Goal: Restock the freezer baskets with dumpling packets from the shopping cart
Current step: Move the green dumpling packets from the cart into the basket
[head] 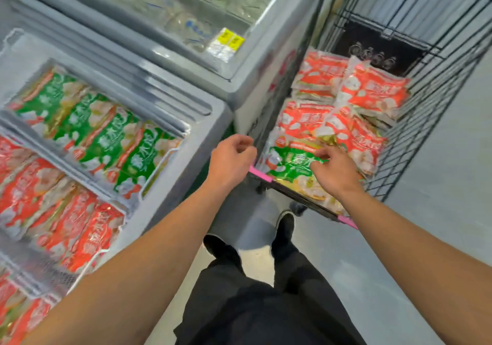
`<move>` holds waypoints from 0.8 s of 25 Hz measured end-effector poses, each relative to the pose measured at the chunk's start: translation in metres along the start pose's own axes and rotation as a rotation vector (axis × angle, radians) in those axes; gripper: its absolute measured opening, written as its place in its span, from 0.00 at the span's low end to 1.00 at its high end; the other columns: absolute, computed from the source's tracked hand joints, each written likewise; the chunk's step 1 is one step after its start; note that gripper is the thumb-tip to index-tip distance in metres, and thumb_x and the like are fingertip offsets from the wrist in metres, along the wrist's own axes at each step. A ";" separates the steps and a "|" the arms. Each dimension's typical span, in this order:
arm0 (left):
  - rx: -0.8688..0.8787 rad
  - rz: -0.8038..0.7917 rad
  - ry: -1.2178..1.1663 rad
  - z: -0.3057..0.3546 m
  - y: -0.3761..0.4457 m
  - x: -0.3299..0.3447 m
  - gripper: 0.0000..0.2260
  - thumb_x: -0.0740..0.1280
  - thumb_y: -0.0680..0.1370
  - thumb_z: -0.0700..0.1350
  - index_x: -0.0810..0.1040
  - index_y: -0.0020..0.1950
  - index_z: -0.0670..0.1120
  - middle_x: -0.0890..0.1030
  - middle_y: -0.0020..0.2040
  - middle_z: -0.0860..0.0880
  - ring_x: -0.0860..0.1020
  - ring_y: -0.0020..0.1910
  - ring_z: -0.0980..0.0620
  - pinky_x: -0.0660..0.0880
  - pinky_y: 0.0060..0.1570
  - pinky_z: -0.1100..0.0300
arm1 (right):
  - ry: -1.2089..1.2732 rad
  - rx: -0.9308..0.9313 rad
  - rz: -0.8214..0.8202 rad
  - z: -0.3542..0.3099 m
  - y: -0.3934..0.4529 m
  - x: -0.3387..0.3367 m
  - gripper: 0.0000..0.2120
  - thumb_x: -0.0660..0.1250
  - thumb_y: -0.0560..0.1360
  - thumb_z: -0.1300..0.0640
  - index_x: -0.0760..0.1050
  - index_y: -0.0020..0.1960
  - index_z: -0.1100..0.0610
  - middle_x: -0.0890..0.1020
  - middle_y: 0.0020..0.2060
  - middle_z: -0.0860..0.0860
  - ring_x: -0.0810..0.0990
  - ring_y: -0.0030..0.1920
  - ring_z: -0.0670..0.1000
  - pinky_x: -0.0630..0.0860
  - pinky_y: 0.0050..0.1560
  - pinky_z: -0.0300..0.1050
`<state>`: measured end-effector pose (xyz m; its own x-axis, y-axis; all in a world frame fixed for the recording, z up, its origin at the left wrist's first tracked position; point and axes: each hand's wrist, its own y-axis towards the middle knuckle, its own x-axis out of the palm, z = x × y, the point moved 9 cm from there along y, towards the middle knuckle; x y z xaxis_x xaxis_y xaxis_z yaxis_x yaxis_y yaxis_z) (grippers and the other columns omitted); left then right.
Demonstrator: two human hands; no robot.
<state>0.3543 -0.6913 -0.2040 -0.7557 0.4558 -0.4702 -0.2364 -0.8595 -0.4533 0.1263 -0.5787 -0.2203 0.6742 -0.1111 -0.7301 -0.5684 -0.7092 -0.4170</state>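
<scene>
A wire shopping cart (pixel 436 83) on the right holds a pile of red dumpling packets (pixel 372 91) and one green dumpling packet (pixel 290 166) at its near end. My right hand (pixel 332 171) lies on the green packet with its fingers curled onto the packet's top. My left hand (pixel 231 158) hovers loosely curled beside the cart's near corner, holding nothing. In the open freezer on the left, a white wire basket (pixel 159 163) holds green packets (pixel 106 131), and a nearer basket holds red packets (pixel 61 211).
A second chest freezer (pixel 186 25) with a glass lid stands behind the open one, touching the cart's left side. The cart's handle has pink ends (pixel 259 174). My legs and black shoes (pixel 286 227) stand on the grey floor between freezer and cart.
</scene>
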 end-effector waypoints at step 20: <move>-0.104 -0.243 0.287 -0.029 0.077 0.182 0.14 0.68 0.77 0.47 0.80 0.62 0.47 0.82 0.55 0.52 0.79 0.55 0.55 0.73 0.57 0.59 | 0.234 0.476 -0.192 0.194 0.060 0.057 0.22 0.65 0.77 0.57 0.66 0.70 0.58 0.76 0.57 0.52 0.75 0.56 0.54 0.68 0.51 0.43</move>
<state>0.2166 -0.6677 -0.3466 -0.4806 0.7018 -0.5259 -0.3126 -0.6973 -0.6450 0.0392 -0.4928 -0.3920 0.8421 -0.2012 -0.5004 -0.5390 -0.3452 -0.7683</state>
